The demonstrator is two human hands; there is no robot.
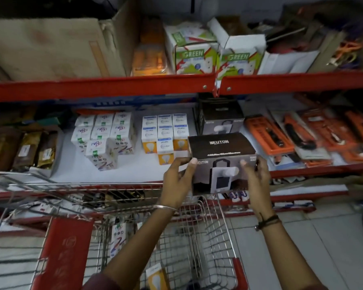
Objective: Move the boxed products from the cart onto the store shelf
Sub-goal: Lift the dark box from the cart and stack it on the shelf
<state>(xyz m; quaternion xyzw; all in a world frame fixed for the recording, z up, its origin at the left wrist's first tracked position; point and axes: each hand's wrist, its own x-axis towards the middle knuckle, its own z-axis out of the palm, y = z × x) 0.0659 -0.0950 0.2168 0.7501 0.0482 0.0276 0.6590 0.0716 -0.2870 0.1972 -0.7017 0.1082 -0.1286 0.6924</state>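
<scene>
A dark Neuton box with a white lamp pictured on its front is held at the front edge of the middle shelf. My left hand grips its left side and my right hand its right side. A matching Neuton box stands further back on the same shelf. Below my arms is the wire cart, with a white patterned box and a bulb box inside.
White patterned boxes and bulb boxes stand left of the held box. Orange tool packs lie to the right, brown packets to the far left. The upper shelf carries Green boxes and a large carton.
</scene>
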